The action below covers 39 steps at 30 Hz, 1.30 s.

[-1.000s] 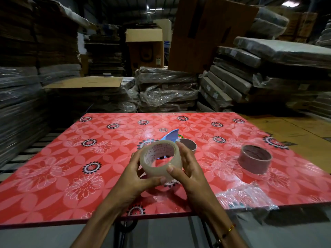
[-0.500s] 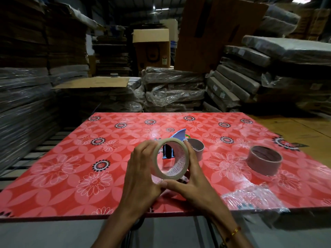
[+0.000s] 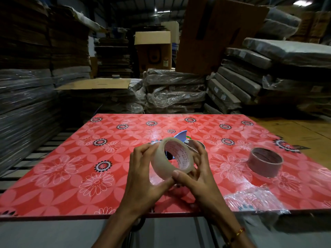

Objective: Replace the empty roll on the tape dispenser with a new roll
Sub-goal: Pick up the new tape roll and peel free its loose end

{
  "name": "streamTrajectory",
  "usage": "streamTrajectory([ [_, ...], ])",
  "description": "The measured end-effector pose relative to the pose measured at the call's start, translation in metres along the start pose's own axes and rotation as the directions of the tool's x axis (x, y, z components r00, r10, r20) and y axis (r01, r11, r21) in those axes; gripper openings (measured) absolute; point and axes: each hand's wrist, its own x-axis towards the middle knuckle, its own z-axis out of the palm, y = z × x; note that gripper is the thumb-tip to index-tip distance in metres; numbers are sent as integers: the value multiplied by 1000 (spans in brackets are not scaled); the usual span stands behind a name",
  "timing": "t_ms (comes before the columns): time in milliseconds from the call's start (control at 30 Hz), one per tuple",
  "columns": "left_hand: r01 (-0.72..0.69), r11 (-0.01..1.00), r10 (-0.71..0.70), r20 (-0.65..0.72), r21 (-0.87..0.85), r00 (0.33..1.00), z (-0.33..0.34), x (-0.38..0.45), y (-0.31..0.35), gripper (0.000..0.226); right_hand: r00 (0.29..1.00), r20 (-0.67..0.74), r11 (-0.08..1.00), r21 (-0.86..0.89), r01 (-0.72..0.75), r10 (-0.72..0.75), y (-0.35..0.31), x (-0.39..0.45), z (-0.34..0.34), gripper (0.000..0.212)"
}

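- The table [image 3: 53, 176], a glossy red top printed with pale and black flowers, fills the lower view; stacks of wrapped bundles stand behind it.
- The left hand [image 3: 143, 176] curls round the near-left side of the new tape roll [image 3: 172, 158], its thumb under the rim and its fingers over the outer face.
- That roll is clear, shiny tape on a printed core, held above the table's near middle, its open hole tilted up and to the right.
- The right hand [image 3: 198, 172] grips the roll's right side, thumb pressed on the lower edge, perhaps feeling for the tape's loose end.
- The tape dispenser [image 3: 182, 136] lies just beyond the roll, straight ahead of both hands, mostly hidden; only a blue tip and a grey round part show. I judge the right hand slightly nearer.
- Farther right, well apart, sits a brown cardboard ring [image 3: 265, 161], probably the empty roll, lying flat.
- Crumpled clear plastic wrap [image 3: 254, 199] lies at the near right edge.
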Motion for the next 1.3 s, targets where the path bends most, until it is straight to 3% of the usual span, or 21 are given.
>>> streamTrajectory([
  [167, -35, 990, 38, 22, -135, 999, 0, -1, 8, 43, 968, -214, 966, 249, -75, 130, 5, 6, -7, 55],
  [233, -30, 981, 34, 15, -190, 999, 0, 0, 8, 28, 945, -250, 944, 304, -132, 212, 5, 9, -7, 52],
  [367, 49, 965, -37, 53, -259, 998, -3, 6, 0, 35, 948, -202, 945, 269, -188, 246, 3, 11, -2, 57],
  [533, 334, 854, -218, 307, -400, 926, -8, 10, -4, 31, 937, -215, 942, 254, -218, 274, 0, 10, 0, 54],
  [667, 419, 750, -309, 289, -511, 906, -7, 13, -3, 17, 967, -164, 971, 171, -166, 194, -1, 7, -1, 51],
  [733, 457, 700, -365, 275, -549, 889, -5, 12, 1, 15, 987, -106, 992, 45, -114, 118, 0, 5, -2, 61],
  [833, 481, 658, -399, 274, -580, 875, 0, 9, 6, 15, 997, -63, 992, -111, -55, 48, 3, 4, 1, 93],
  [933, 494, 665, -404, 288, -560, 869, 2, 5, 8, 14, 998, -62, 983, -184, -25, 14, 6, 4, 1, 98],
  [1033, 424, 792, -352, 238, -440, 905, -2, 6, 7, 11, 998, -39, 981, -185, -63, 57, 8, 5, -2, 93],
  [1133, 189, 956, -143, 206, -225, 968, -17, 16, 3, 49, 998, 5, 974, -216, -63, 66, 8, 6, -1, 91],
  [1200, 9, 993, 26, 290, -119, 957, -29, 26, 1, 62, 998, 25, 966, -254, -55, 63, 5, 6, 2, 88],
  [1300, -83, 995, 100, 402, -61, 910, -39, 37, 1, 64, 995, 42, 963, -256, -78, 92, 0, 5, 4, 80],
])
